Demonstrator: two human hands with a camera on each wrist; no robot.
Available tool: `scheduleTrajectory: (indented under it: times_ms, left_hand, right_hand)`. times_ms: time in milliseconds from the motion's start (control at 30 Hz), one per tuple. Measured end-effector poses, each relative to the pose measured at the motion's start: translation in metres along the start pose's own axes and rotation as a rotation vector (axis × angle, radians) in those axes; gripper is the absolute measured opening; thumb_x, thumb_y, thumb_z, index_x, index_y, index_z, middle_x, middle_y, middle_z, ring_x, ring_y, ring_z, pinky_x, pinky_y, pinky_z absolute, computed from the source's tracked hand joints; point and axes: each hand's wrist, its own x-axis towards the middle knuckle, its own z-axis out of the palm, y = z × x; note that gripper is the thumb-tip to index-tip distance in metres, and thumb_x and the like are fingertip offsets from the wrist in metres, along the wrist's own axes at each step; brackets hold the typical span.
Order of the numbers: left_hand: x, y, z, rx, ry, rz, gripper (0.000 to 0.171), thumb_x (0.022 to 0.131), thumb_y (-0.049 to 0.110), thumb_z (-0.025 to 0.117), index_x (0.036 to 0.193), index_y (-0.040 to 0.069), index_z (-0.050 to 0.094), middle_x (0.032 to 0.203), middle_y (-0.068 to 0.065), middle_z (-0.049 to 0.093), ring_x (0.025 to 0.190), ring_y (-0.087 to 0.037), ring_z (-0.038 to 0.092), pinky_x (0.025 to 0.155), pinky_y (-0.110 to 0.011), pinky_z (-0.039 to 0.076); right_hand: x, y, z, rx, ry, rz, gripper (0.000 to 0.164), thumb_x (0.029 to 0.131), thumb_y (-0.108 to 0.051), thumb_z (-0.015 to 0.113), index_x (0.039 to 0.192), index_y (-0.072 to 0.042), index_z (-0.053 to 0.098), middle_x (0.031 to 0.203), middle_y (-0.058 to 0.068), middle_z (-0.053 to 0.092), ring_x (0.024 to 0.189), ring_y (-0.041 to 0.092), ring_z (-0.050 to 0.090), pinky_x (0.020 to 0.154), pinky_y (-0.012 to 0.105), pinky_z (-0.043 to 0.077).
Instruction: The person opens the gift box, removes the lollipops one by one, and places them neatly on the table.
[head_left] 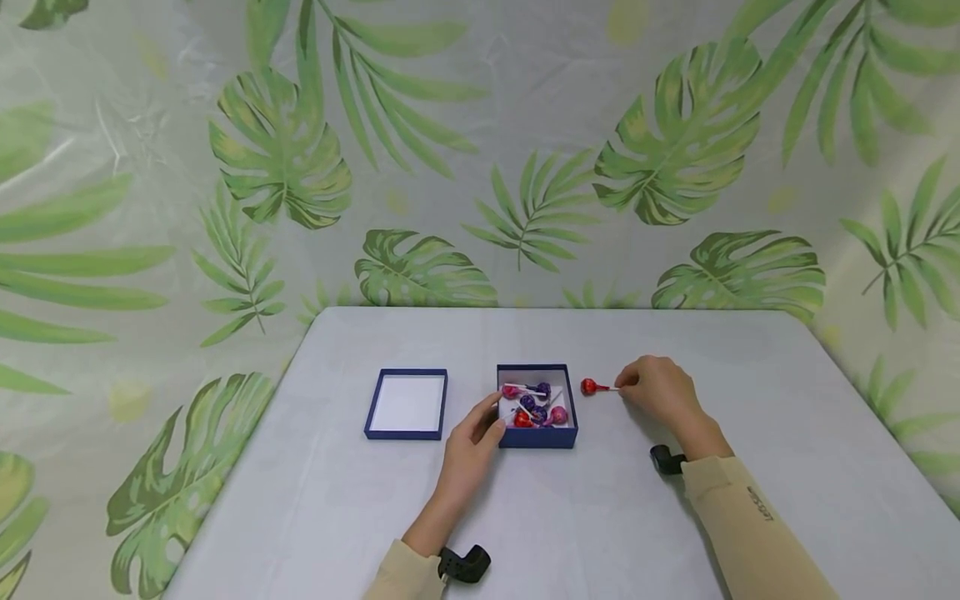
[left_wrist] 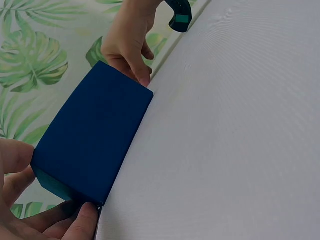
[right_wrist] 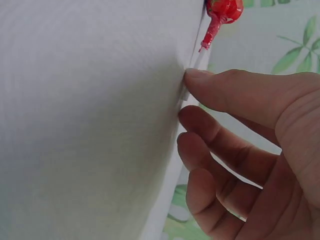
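My right hand [head_left: 663, 396] pinches the white stick of a red-wrapped lollipop [head_left: 588, 387] just right of the box. In the right wrist view, the thumb [right_wrist: 225, 92] presses on the stick below the red candy [right_wrist: 225, 10]; the index finger is mostly hidden behind it. A dark blue box [head_left: 538, 438] stands uncovered, several red, pink and purple lollipops [head_left: 538, 412] lying inside. My left hand [head_left: 471, 442] holds this box by its left side, thumb near the front corner. From the left wrist, only the box's blue outer walls [left_wrist: 95, 135] show.
A shallow blue-rimmed lid [head_left: 406, 435] with a white inside lies left of the box. Everything stands on a white-covered table [head_left: 585, 517]. Leaf-patterned sheeting [head_left: 525, 167] hangs behind and at both sides.
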Motion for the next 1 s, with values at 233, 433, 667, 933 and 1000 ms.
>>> scheduleTrajectory:
  times_ms: [233, 433, 667, 933, 1000]
  left_hand:
    - [0.0, 0.003, 0.0, 0.009, -0.001, -0.006, 0.044, 0.103, 0.02, 0.059, 0.146, 0.021, 0.055, 0.147, -0.004, 0.053, 0.137, -0.02, 0.048, 0.109, -0.03, 0.041]
    - [-0.002, 0.004, 0.0, 0.018, -0.002, -0.007, 0.044, 0.103, 0.021, 0.059, 0.146, 0.022, 0.055, 0.147, -0.005, 0.053, 0.137, -0.021, 0.048, 0.109, -0.031, 0.041]
    - [-0.001, 0.003, 0.0, 0.02, -0.009, -0.011, 0.044, 0.103, 0.022, 0.059, 0.147, 0.023, 0.055, 0.147, -0.004, 0.053, 0.136, -0.02, 0.048, 0.109, -0.031, 0.041]
    - [-0.002, 0.004, 0.0, 0.018, -0.006, -0.019, 0.044, 0.103, 0.022, 0.058, 0.147, 0.023, 0.054, 0.147, -0.004, 0.053, 0.136, -0.02, 0.048, 0.109, -0.03, 0.041]
    - [-0.002, 0.004, 0.001, 0.015, -0.009, -0.015, 0.043, 0.104, 0.022, 0.058, 0.147, 0.023, 0.054, 0.148, -0.005, 0.053, 0.137, -0.022, 0.048, 0.109, -0.032, 0.041]
  right_hand:
    - [-0.003, -0.012, -0.011, -0.026, 0.023, 0.017, 0.017, 0.088, -0.015, 0.075, 0.104, -0.011, 0.079, 0.096, 0.008, 0.071, 0.086, 0.029, 0.062, 0.065, 0.043, 0.052]
    - [-0.007, -0.022, -0.019, -0.036, 0.094, -0.046, 0.021, 0.088, -0.018, 0.076, 0.108, -0.011, 0.078, 0.093, 0.004, 0.072, 0.08, 0.026, 0.063, 0.059, 0.04, 0.051]
    - [-0.013, -0.036, -0.023, -0.01, 0.151, -0.079, 0.021, 0.09, -0.018, 0.076, 0.11, -0.012, 0.078, 0.094, 0.003, 0.074, 0.074, 0.021, 0.062, 0.056, 0.035, 0.048]
    - [-0.015, -0.056, -0.016, 0.019, 0.216, -0.126, 0.02, 0.09, -0.019, 0.074, 0.109, -0.015, 0.078, 0.094, 0.001, 0.073, 0.073, 0.018, 0.06, 0.057, 0.035, 0.049]
    - [-0.016, -0.062, -0.014, 0.027, 0.226, -0.14, 0.02, 0.09, -0.02, 0.074, 0.109, -0.016, 0.078, 0.094, 0.0, 0.073, 0.072, 0.018, 0.059, 0.057, 0.034, 0.048]
